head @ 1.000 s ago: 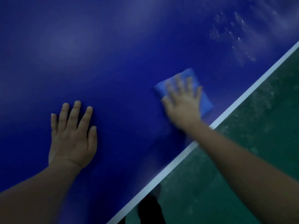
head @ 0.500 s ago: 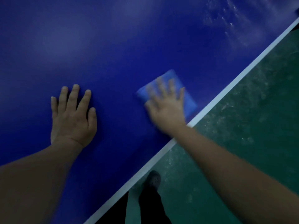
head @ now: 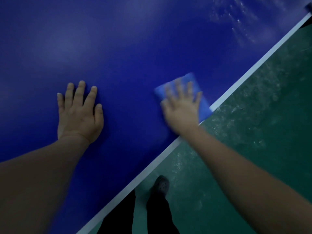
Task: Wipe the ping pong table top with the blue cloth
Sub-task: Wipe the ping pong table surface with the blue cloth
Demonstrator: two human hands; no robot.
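The right hand (head: 181,108) lies flat, fingers spread and straight, pressing on the blue cloth (head: 186,92) at centre right of the frame; both are motion-blurred. The folded cloth sits under the palm and fingers, showing beyond the fingertips toward the upper right and along the hand's right side, where its lower corner reaches the white edge line (head: 236,81) of the desk (head: 126,48). That line runs diagonally from lower left to upper right. The left hand (head: 78,114) rests palm down on the bare dark blue ping pong surface at centre left, fingers straight and slightly fanned, holding nothing, well apart from the cloth. Pale streaky smears (head: 236,22) mark the surface in the upper right. Below the edge lies the green floor (head: 261,107), scuffed with light marks, with a dark shoe (head: 162,184) and dark trouser legs at bottom centre.
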